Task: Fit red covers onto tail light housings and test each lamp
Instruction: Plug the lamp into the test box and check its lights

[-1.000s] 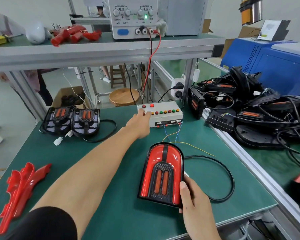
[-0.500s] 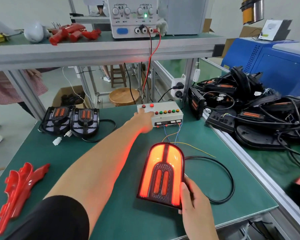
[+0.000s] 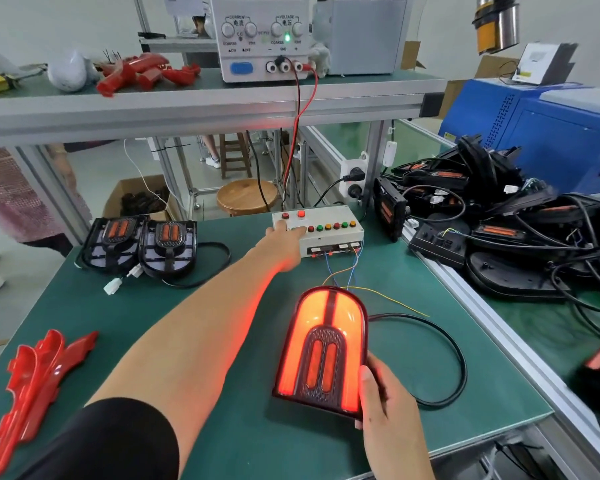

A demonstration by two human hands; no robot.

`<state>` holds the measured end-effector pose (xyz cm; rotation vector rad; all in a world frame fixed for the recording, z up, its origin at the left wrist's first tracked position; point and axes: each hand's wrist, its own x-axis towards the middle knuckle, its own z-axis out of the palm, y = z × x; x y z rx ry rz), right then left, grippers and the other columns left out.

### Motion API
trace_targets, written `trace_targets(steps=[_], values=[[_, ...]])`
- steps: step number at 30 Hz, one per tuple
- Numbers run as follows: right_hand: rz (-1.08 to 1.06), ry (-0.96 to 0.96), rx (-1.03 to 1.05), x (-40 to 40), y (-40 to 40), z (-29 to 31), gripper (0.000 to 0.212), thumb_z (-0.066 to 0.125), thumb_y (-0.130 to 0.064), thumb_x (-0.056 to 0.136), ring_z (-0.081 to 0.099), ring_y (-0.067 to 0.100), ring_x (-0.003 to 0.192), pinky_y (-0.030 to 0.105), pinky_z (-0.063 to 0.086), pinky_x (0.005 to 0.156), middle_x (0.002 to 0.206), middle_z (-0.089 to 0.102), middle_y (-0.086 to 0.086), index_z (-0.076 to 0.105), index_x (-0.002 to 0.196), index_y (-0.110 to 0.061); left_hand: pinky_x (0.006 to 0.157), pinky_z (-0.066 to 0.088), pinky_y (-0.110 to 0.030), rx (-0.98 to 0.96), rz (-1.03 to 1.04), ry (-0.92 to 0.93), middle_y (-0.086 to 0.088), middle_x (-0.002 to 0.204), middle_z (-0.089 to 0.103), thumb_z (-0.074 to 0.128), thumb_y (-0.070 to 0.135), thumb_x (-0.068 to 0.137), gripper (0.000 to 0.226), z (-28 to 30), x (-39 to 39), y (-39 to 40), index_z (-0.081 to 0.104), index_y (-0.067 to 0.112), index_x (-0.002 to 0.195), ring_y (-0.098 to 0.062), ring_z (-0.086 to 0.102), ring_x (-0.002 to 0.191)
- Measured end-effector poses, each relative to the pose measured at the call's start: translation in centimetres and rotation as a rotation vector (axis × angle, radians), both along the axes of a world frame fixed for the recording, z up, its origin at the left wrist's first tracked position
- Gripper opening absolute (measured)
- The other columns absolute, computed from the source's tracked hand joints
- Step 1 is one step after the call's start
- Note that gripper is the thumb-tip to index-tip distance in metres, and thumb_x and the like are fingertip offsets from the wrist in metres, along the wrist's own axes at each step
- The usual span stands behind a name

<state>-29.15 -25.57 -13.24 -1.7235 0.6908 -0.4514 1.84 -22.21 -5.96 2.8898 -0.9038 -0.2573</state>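
A green workbench [image 3: 222, 445] is seen from above. A tail light [image 3: 323, 351] with its red cover fitted lies near the front edge, glowing bright orange-red; it is gripped at its lower right corner by the right hand [image 3: 387, 420], thumb curled over the cover. The left hand [image 3: 284, 242] is stretched out to a white switch box [image 3: 340, 233] at the back, fingertips pressed on its buttons. Two uncovered housings [image 3: 142, 244] sit at back left. Loose red covers [image 3: 35, 382] lie at front left
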Motion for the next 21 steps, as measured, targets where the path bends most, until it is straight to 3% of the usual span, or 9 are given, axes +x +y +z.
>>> trace_targets(steps=[4, 7, 10, 13, 16, 19, 21], values=[[0.017, 0.003, 0.029, -0.1, 0.0, 0.1, 0.029, 0.049, -0.04, 0.1, 0.067, -0.004, 0.088, 0.024, 0.058, 0.051, 0.109, 0.07, -0.02, 0.056, 0.121, -0.059, 0.113, 0.037, -0.056, 0.046, -0.003, -0.022, -0.019, 0.16, 0.02, 0.044, 0.005, 0.094, 0.076, 0.1, 0.0, -0.1, 0.021, 0.031, 0.162, -0.041, 0.027, 0.144], [0.009, -0.005, 0.044, -0.1, 0.0, 0.2, 0.029, 0.05, -0.039, 0.1, 0.069, 0.0, 0.083, 0.024, 0.057, 0.052, 0.097, 0.073, -0.023, 0.057, 0.115, -0.062, 0.115, 0.03, -0.054, 0.116, -0.003, -0.158, -0.019, 0.159, 0.025, 0.053, 0.016, 0.094, 0.069, 0.4, -0.1, -0.5, 0.03, 0.029, 0.158, -0.038, 0.024, 0.146], [0.0, -0.009, 0.049, -0.2, 0.1, 0.3, 0.025, 0.05, -0.044, 0.097, 0.07, 0.002, 0.076, 0.023, 0.056, 0.052, 0.092, 0.072, -0.027, 0.058, 0.115, -0.059, 0.116, 0.027, -0.053, 0.035, -0.065, -0.253, -0.016, 0.157, 0.033, 0.056, 0.017, 0.092, 0.065, 0.4, -0.3, -1.8, 0.039, 0.025, 0.154, -0.037, 0.028, 0.144], [-0.014, -0.014, 0.042, -0.1, 0.0, 0.4, 0.031, 0.045, -0.059, 0.087, 0.07, 0.0, 0.077, 0.024, 0.057, 0.051, 0.092, 0.073, -0.026, 0.057, 0.115, -0.06, 0.121, 0.021, -0.056, 0.001, -0.187, -0.198, -0.013, 0.163, 0.027, 0.053, 0.014, 0.095, 0.066, 0.1, -0.6, -3.6, 0.033, 0.023, 0.157, -0.037, 0.025, 0.148], [-0.023, -0.004, 0.05, -0.1, 0.0, 0.3, 0.029, 0.049, -0.051, 0.092, 0.071, 0.002, 0.078, 0.025, 0.057, 0.052, 0.097, 0.074, -0.021, 0.06, 0.118, -0.058, 0.122, 0.017, -0.06, 0.021, -0.232, -0.151, -0.01, 0.167, 0.022, 0.052, 0.014, 0.097, 0.071, -0.2, -0.5, -5.2, 0.024, 0.021, 0.161, -0.035, 0.021, 0.151], [-0.035, -0.002, 0.039, -0.1, 0.0, 0.1, 0.034, 0.046, -0.057, 0.086, 0.072, 0.006, 0.078, 0.025, 0.057, 0.051, 0.107, 0.074, -0.015, 0.059, 0.117, -0.059, 0.122, 0.009, -0.066, 0.045, -0.218, -0.123, -0.012, 0.164, 0.024, 0.052, 0.012, 0.095, 0.077, -0.6, -0.2, -6.5, 0.017, 0.025, 0.163, -0.035, 0.019, 0.151], [-0.034, 0.002, 0.031, -0.1, 0.0, 0.1, 0.027, 0.051, -0.048, 0.093, 0.072, 0.005, 0.077, 0.026, 0.057, 0.051, 0.108, 0.074, -0.014, 0.058, 0.116, -0.059, 0.122, 0.008, -0.067, 0.055, -0.212, -0.1, -0.012, 0.162, 0.026, 0.052, 0.011, 0.094, 0.08, -0.8, 0.0, -6.9, 0.015, 0.026, 0.163, -0.035, 0.019, 0.15]])
